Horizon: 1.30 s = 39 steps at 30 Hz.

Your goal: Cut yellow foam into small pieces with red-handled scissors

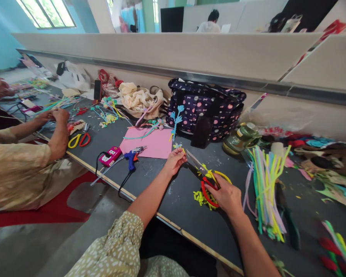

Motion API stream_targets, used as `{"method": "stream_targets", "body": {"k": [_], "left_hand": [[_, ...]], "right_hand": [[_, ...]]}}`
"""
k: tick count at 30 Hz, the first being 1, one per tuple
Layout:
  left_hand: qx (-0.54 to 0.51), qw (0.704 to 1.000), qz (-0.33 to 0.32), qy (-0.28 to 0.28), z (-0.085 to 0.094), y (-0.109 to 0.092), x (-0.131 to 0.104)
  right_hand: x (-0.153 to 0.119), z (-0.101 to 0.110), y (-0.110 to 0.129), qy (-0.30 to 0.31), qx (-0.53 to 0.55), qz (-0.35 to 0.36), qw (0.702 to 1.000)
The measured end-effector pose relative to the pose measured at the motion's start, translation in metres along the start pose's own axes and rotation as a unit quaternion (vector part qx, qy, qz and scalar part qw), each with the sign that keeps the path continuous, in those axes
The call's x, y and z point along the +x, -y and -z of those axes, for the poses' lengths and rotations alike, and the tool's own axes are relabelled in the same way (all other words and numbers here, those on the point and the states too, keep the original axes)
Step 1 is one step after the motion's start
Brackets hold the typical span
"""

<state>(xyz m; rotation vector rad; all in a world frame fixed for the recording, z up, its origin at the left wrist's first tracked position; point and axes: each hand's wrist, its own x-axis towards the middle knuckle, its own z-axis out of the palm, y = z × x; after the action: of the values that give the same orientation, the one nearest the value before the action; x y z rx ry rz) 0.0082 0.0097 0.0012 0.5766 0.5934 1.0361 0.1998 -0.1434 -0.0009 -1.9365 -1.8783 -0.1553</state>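
My left hand [174,162] is raised over the dark table, thumb and fingers pinched on a small yellow piece [183,151] that is mostly hidden. In my right hand [227,195] are scissors [200,167] with one red and one yellow handle, my fingers in the loops. Their blades point at my left fingertips; whether they touch the piece I cannot tell. Beneath the scissors lies a pile of short yellow cuttings [200,197]. Just beyond my left hand, a light-blue fuzzy flower stem [177,120] stands up near a pink sheet [158,149].
Left of me are a blue glue gun [130,158] and a magenta box [111,156]. A dotted bag [210,104], a phone [201,132] and a green jar [242,137] stand behind. Colored pipe cleaners [266,192] lie right. A co-worker's hands [57,115] and more scissors [79,140] are left.
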Motion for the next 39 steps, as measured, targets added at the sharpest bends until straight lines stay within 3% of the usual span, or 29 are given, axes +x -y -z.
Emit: {"method": "stream_targets", "body": {"k": [39], "left_hand": [[0.017, 1.000, -0.014, 0.013, -0.0030, -0.0031, -0.0011]], "right_hand": [[0.0011, 0.0067, 0.0032, -0.007, 0.004, 0.008, 1.000]]}}
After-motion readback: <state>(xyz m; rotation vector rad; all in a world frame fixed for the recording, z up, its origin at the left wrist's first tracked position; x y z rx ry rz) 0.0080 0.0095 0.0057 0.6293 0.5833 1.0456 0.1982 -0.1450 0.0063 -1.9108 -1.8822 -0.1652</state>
